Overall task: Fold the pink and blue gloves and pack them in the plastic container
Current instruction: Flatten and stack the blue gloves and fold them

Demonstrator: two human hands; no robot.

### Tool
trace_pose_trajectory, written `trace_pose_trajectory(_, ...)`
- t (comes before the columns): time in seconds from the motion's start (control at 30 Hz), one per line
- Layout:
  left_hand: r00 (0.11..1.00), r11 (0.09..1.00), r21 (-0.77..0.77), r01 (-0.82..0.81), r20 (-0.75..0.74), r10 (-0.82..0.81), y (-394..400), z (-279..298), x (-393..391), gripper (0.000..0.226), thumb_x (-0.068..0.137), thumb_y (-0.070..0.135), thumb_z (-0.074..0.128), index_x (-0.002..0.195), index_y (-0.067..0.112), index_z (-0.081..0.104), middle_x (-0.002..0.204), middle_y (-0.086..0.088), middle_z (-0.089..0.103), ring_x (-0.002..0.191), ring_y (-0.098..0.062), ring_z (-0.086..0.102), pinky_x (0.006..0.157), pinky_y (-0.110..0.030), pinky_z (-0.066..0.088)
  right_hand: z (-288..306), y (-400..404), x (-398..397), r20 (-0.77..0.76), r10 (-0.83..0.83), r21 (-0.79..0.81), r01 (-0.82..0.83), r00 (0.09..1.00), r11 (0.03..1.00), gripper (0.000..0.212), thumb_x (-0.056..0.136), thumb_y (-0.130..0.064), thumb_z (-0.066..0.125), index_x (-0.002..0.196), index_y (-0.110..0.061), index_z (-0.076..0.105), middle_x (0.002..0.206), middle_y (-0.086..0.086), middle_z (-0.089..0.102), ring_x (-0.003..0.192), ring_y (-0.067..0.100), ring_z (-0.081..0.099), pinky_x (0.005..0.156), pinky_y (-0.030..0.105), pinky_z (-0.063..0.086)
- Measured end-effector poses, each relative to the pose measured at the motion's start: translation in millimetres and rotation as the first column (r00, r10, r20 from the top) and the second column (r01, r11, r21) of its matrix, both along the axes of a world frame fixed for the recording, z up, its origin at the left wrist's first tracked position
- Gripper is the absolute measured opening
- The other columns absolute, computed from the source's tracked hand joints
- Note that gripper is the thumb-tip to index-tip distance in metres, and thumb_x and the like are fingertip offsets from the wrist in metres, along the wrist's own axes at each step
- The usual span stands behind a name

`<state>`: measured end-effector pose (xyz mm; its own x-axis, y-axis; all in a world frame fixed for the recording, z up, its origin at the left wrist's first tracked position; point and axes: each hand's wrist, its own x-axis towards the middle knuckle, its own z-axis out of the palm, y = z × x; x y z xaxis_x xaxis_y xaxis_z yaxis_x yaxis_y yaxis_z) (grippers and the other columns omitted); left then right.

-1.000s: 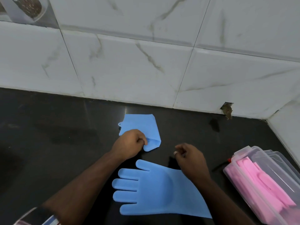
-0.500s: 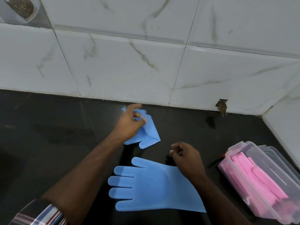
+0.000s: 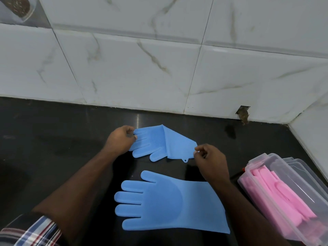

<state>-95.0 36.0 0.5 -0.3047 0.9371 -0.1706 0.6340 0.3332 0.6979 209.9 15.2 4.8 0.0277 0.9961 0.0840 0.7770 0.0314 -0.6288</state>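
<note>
While stretched between both hands, far blue glove (image 3: pixel 165 144), left grip (image 3: pixel 121 139) pinching fingertips, right grip (image 3: pixel 210 159) pinching cuff

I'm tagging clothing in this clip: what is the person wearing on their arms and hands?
Both hands, left hand and right hand, are bare, without rings or watch. The forearms are uncovered. A plaid sleeve in white, red and navy shows on the left arm only.
</note>
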Motion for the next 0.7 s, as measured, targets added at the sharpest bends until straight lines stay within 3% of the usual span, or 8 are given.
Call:
trace_pose_trajectory(0.17, 0.993, 0.999, -0.039, 0.021, -0.119, -0.026, 13, -9, 7, 0.046, 0.093, 0.025, 0.063, 0.137, 0.015, 0.060, 0.135, -0.005, 0.064, 0.124, -0.027, 0.059, 0.104, -0.037, 0.045, 0, 18, -35, 0.148, 0.238, -0.082, -0.228, 0.960, 0.970, 0.024, 0.093, -0.034, 0.056, 0.108, -0.022, 0.070, 0.107, -0.005, 0.066, 0.097, 0.012, 0.061, 0.081, 0.029, 0.046)
trace_pose_trajectory(0.33, 0.989, 0.999, -0.040, 0.009, -0.145, -0.015, 26, -12, 13, 0.039, 0.094, 0.020, 0.058, 0.132, 0.011, 0.063, 0.127, -0.012, 0.067, 0.120, -0.032, 0.060, 0.102, -0.040, 0.047, -2, 27, -67, 0.257, 0.270, -0.187, -0.226, 0.928, 0.956, 0.040, 0.087, -0.056, 0.056, 0.100, -0.019, 0.063, 0.100, -0.005, 0.058, 0.092, 0.016, 0.057, 0.077, 0.035, 0.050)
trace_pose_trajectory(0.4, 0.991, 1.000, -0.010, -0.017, -0.135, 0.015, 28, -12, 13, 0.033, 0.095, 0.017, 0.059, 0.125, 0.006, 0.067, 0.123, -0.014, 0.069, 0.117, -0.033, 0.061, 0.099, -0.037, 0.046, -4, 29, -70, 0.285, 0.265, -0.202, -0.213, 0.921, 0.956, 0.032, 0.087, -0.048, 0.058, 0.097, -0.018, 0.061, 0.098, -0.004, 0.056, 0.090, 0.017, 0.057, 0.076, 0.036, 0.050)
trace_pose_trajectory(0.47, 0.991, 1.000, -0.017, -0.026, -0.134, 0.024, 27, -11, 13, 0.026, 0.095, 0.017, 0.059, 0.113, 0.003, 0.072, 0.114, -0.014, 0.072, 0.110, -0.033, 0.064, 0.093, -0.034, 0.047, -5, 31, -67, 0.284, 0.254, -0.198, -0.203, 0.925, 0.959, 0.019, 0.085, -0.033, 0.055, 0.080, -0.015, 0.057, 0.083, -0.003, 0.054, 0.079, 0.018, 0.057, 0.064, 0.032, 0.046)
trace_pose_trajectory(0.53, 0.992, 0.999, -0.040, -0.021, -0.128, 0.016, 25, -9, 13, 0.020, 0.094, 0.019, 0.060, 0.103, 0.008, 0.075, 0.103, -0.009, 0.074, 0.101, -0.029, 0.066, 0.086, -0.032, 0.048, -4, 31, -61, 0.271, 0.225, -0.186, -0.179, 0.936, 0.966, 0.018, 0.081, -0.025, 0.051, 0.068, -0.013, 0.049, 0.069, -0.001, 0.049, 0.067, 0.018, 0.053, 0.054, 0.031, 0.039)
trace_pose_trajectory(0.7, 0.999, 0.999, 0.009, -0.044, -0.019, 0.044, 14, 2, 13, 0.009, 0.092, 0.024, 0.064, 0.095, 0.017, 0.068, 0.089, 0.002, 0.068, 0.088, -0.020, 0.064, 0.077, -0.030, 0.047, 9, 25, -37, 0.223, 0.136, -0.080, -0.121, 0.965, 0.989, 0.015, 0.079, -0.025, 0.050, 0.075, -0.012, 0.057, 0.078, 0.001, 0.056, 0.071, 0.021, 0.056, 0.064, 0.035, 0.051)
